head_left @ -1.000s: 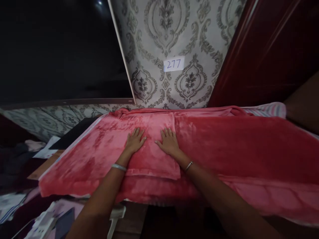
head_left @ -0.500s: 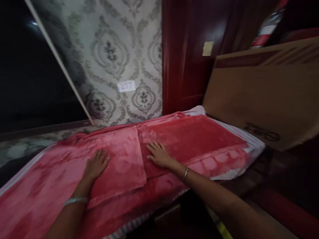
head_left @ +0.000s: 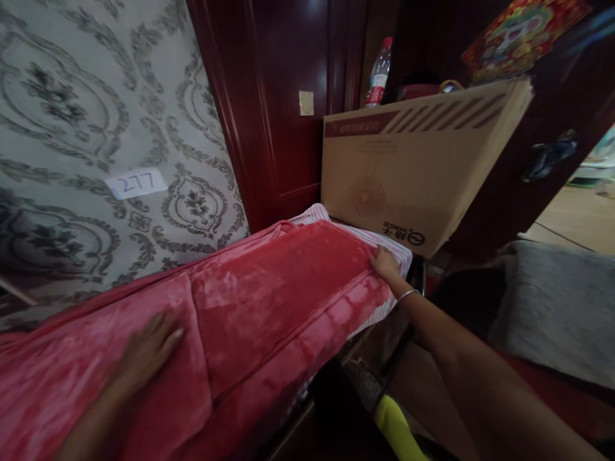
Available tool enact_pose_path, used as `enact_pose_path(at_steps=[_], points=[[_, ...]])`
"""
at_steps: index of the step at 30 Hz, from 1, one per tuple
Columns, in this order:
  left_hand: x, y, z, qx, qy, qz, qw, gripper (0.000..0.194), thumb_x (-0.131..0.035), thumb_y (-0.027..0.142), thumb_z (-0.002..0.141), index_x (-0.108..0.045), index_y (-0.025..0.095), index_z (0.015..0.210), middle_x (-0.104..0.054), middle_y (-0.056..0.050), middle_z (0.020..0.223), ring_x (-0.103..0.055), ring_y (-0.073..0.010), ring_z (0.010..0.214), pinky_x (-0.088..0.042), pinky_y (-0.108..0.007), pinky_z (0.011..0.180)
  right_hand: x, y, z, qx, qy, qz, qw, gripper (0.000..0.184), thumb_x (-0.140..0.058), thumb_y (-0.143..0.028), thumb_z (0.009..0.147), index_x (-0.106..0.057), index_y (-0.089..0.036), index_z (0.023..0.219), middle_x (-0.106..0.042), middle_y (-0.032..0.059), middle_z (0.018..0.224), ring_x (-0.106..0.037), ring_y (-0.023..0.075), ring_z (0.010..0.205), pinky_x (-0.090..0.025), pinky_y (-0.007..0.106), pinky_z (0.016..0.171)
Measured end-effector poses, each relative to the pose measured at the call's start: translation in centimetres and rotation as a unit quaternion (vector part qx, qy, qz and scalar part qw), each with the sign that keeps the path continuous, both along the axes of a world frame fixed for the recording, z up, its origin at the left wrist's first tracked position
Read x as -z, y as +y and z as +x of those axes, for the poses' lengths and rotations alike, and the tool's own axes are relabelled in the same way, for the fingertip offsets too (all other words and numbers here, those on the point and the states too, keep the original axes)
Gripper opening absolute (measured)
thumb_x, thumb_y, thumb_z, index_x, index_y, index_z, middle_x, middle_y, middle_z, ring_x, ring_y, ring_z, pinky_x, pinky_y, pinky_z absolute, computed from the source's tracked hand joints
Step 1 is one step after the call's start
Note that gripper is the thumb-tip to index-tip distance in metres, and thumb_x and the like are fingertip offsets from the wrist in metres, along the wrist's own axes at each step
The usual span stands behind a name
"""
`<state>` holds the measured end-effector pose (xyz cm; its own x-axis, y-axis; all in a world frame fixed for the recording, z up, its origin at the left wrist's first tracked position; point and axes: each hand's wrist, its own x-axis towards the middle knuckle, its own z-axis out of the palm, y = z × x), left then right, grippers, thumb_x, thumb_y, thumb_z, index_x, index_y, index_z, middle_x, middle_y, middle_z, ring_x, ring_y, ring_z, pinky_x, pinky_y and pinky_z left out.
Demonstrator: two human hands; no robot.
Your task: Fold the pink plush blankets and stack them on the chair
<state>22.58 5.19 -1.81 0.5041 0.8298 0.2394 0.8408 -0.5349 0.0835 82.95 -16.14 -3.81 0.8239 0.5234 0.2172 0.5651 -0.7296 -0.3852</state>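
patterned wall (head_left: 62, 137) with a 277 card (head_left: 136, 184), my left hand (head_left: 148, 349) spread on the red blanket (head_left: 283, 288), striped cloth (head_left: 372, 238) under it, dark red panel (head_left: 273, 153) behind, my right hand (head_left: 384, 261) at the blanket's right end, whether gripping i cannot tell, carton (head_left: 408, 160) beyond

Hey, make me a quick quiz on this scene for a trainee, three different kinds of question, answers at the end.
1. True or false: the right hand is nearer the cardboard box than the left hand is.
2. Which thing lies under the left hand?
a) the plastic bottle
b) the red blanket
c) the grey cloth
3. Fill in: the number written on the white label on the patterned wall is ___.

Key: 1. True; 2. b; 3. 277
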Motion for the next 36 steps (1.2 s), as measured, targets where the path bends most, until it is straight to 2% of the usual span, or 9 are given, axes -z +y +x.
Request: enact_pose_path(at_steps=[3, 6, 11, 16, 23, 27, 30, 34, 36], points=[[-0.4, -0.3, 4.7, 0.018, 0.030, -0.038, 0.999, 0.062, -0.031, 0.042, 0.096, -0.047, 0.023, 0.152, -0.040, -0.008, 0.162, -0.029, -0.0301, 0.153, -0.030, -0.059, 0.121, 0.2, -0.4, 1.8, 0.016, 0.025, -0.020, 0.999, 0.052, -0.046, -0.026, 0.098, -0.048, -0.007, 0.146, -0.063, 0.0224, 0.132, -0.058, 0.0320, 0.123, -0.045, 0.039, 0.098], [0.0, -0.2, 7.3, 0.031, 0.052, -0.029, 0.998, 0.059, -0.035, 0.036, 0.095, -0.051, 0.021, 0.150, -0.046, -0.010, 0.158, -0.036, -0.0291, 0.150, -0.034, -0.054, 0.120, 0.4, -0.2, 3.3, 0.026, 0.046, -0.043, 0.998, 0.049, -0.047, -0.029, 0.097, -0.056, -0.007, 0.141, -0.065, 0.0239, 0.127, -0.059, 0.0350, 0.122, -0.046, 0.041, 0.096], [2.0, 0.2, 7.6, 0.027, 0.077, 0.029, 0.996, 0.058, -0.037, 0.035, 0.094, -0.057, 0.017, 0.145, -0.049, -0.014, 0.155, -0.039, -0.0310, 0.148, -0.030, -0.056, 0.121, 0.2, 0.2, 5.6, 0.040, 0.076, -0.064, 0.994, 0.038, -0.057, -0.025, 0.089, -0.073, -0.004, 0.116, -0.067, 0.0279, 0.118, -0.063, 0.0374, 0.115, -0.048, 0.040, 0.089], [2.7, 0.0, 7.3, 0.033, 0.063, 0.025, 0.997, 0.059, -0.037, 0.037, 0.093, -0.056, 0.018, 0.145, -0.049, -0.013, 0.155, -0.039, -0.0297, 0.149, -0.030, -0.055, 0.121, -0.9, -0.2, 5.8, 0.028, 0.094, -0.031, 0.995, 0.026, -0.066, -0.026, 0.083, -0.077, -0.005, 0.095, -0.073, 0.0190, 0.089, -0.068, 0.0258, 0.083, -0.045, 0.029, 0.066], [2.5, -0.7, 7.2, 0.021, -0.008, -0.009, 1.000, 0.063, -0.039, 0.043, 0.094, -0.049, 0.016, 0.150, -0.045, -0.013, 0.158, -0.037, -0.0278, 0.150, -0.024, -0.053, 0.125, -4.7, 3.4, 1.3, 0.018, 0.058, 0.062, 0.996, 0.035, -0.054, -0.029, 0.089, -0.071, -0.003, 0.107, -0.072, 0.0143, 0.085, -0.062, 0.0226, 0.072, -0.040, 0.027, 0.058], [1.7, -0.7, 7.6, 0.038, -0.168, -0.056, 0.983, 0.065, -0.049, 0.047, 0.090, -0.050, 0.017, 0.148, -0.046, -0.012, 0.158, -0.039, -0.0267, 0.149, -0.026, -0.047, 0.126, -7.8, 7.8, -6.7, -0.135, -0.010, 0.121, 0.983, 0.029, -0.057, -0.024, 0.087, -0.069, -0.010, 0.109, -0.073, 0.0129, 0.098, -0.064, 0.0231, 0.084, -0.041, 0.027, 0.069], [0.5, -0.7, 9.3, 0.021, -0.341, -0.173, 0.924, 0.059, -0.059, 0.041, 0.087, -0.054, 0.017, 0.141, -0.055, -0.014, 0.150, -0.050, -0.0272, 0.140, -0.036, -0.046, 0.121, -8.4, 9.2, -14.4, -0.259, -0.032, 0.124, 0.957, 0.023, -0.057, -0.023, 0.088, -0.068, -0.016, 0.107, -0.073, 0.0084, 0.094, -0.065, 0.0209, 0.082, -0.040, 0.026, 0.068], [-0.7, -0.8, 12.6, -0.032, -0.545, -0.435, 0.716, 0.039, -0.064, 0.035, 0.088, -0.060, 0.016, 0.122, -0.074, -0.015, 0.114, -0.073, -0.0259, 0.105, -0.057, -0.042, 0.098, -5.5, 7.6, -22.6, -0.437, -0.057, 0.095, 0.893, 0.017, -0.054, -0.017, 0.088, -0.064, -0.017, 0.101, -0.073, 0.0094, 0.093, -0.066, 0.0217, 0.084, -0.040, 0.026, 0.070], [-0.9, -0.6, 14.1, -0.056, -0.589, -0.504, 0.629, 0.025, -0.064, 0.031, 0.089, -0.061, 0.015, 0.108, -0.075, -0.014, 0.097, -0.075, -0.0239, 0.089, -0.060, -0.038, 0.087, -3.1, 6.2, -24.8, -0.491, -0.043, 0.095, 0.865, 0.018, -0.056, -0.012, 0.083, -0.064, -0.018, 0.098, -0.073, 0.0092, 0.096, -0.066, 0.0222, 0.087, -0.042, 0.027, 0.073]])
